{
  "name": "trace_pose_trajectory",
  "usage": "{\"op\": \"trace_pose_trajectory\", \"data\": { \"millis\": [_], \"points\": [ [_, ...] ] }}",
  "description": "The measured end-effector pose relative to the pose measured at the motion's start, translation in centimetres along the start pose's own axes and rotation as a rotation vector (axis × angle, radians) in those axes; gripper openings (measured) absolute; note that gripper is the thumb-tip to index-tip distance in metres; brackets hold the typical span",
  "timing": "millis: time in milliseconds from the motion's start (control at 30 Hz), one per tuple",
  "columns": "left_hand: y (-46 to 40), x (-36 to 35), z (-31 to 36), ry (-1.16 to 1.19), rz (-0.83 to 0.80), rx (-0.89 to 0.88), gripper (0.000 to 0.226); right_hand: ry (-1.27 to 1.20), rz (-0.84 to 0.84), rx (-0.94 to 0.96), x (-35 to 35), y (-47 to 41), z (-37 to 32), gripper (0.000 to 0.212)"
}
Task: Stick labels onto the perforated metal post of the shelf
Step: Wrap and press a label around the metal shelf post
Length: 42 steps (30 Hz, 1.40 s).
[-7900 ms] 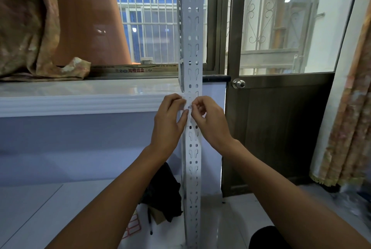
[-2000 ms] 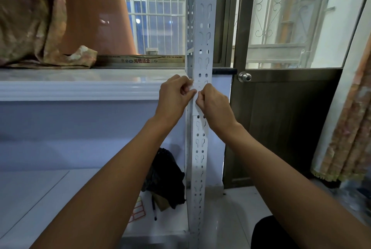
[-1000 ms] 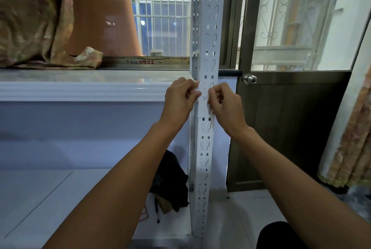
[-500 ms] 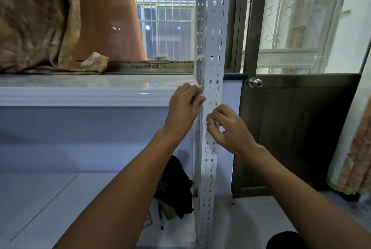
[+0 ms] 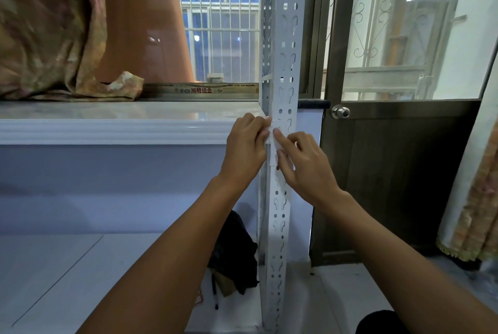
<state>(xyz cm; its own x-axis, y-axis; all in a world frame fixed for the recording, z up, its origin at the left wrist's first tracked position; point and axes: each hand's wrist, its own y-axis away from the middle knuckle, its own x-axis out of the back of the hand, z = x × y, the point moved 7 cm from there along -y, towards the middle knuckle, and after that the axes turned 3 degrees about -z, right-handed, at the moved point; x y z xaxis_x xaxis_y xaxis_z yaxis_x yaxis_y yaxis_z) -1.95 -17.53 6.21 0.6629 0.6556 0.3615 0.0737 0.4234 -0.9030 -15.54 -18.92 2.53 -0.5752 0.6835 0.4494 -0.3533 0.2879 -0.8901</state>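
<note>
I see the post [image 5: 283,69] standing upright in the middle of the view, white and full of holes, its top cut off by the frame edge and its foot nearly at the bottom edge. A white label [image 5: 272,154] lies on the post at about the level of the sill [image 5: 113,123]; it is almost the same colour as the metal, so I can only make out its lower edge and left side clearly. Its upper part is hidden behind fingers.

My left hand [image 5: 246,145] sits at the post's left edge, fingers curled together against the label's upper left corner; whether they pinch it or just press it I cannot tell. My right hand [image 5: 303,164] lies over the post from the right, fingers slightly spread, the index fingertip pressed flat on the label, holding nothing.

Behind the post, low down, a dark bag [image 5: 234,250] is half hidden by my left forearm. To the right is a door [image 5: 398,177] with a round knob [image 5: 340,112]; a curtain [image 5: 474,199] is cut off by the right edge. Crumpled cloth [image 5: 54,37] rests on the sill at left. The print on the strip along the window is too small to read.
</note>
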Motion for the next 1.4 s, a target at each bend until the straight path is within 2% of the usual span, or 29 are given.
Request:
{"op": "trace_pose_trajectory", "data": {
  "millis": [67,133,233,300,500,733,900,1067,1300,1400],
  "points": [
    [0.0,-0.1,0.0,-0.009,0.005,0.008,0.018,0.017,0.025,0.062,0.2,0.2,-0.3,0.024],
    [0.1,-0.1,0.0,-0.012,0.011,0.014,0.019,-0.007,0.051,0.060,0.6,0.0,-0.3,0.020],
    [0.1,-0.1,0.0,-0.004,0.018,0.023,0.019,-0.202,0.081,-0.143,1.2,-0.9,1.3,0.015],
    [0.2,-0.2,0.1,-0.002,0.022,0.026,0.019,-0.302,0.070,-0.288,1.0,-1.5,2.2,0.021],
    [0.3,-0.3,0.0,-0.007,0.039,0.025,0.020,-0.268,-0.002,-0.394,0.1,-2.2,1.9,0.026],
    [0.3,-0.4,0.0,-0.015,0.041,0.030,0.020,-0.281,-0.033,-0.346,0.2,-2.4,2.2,0.013],
    [0.3,-0.4,0.1,-0.012,0.045,0.031,0.021,-0.269,-0.055,-0.304,0.2,-2.3,2.3,0.022],
    [0.3,-0.4,0.0,-0.022,0.033,0.034,0.022,-0.284,-0.021,-0.323,0.0,-2.5,2.6,0.014],
    [0.4,-0.5,0.1,-0.018,0.034,0.039,0.020,-0.263,-0.030,-0.323,0.1,-2.4,2.6,0.022],
    [0.4,-0.6,0.0,-0.019,0.030,0.047,0.021,-0.276,-0.021,-0.344,-0.1,-2.4,2.6,0.019]
  ]
}}
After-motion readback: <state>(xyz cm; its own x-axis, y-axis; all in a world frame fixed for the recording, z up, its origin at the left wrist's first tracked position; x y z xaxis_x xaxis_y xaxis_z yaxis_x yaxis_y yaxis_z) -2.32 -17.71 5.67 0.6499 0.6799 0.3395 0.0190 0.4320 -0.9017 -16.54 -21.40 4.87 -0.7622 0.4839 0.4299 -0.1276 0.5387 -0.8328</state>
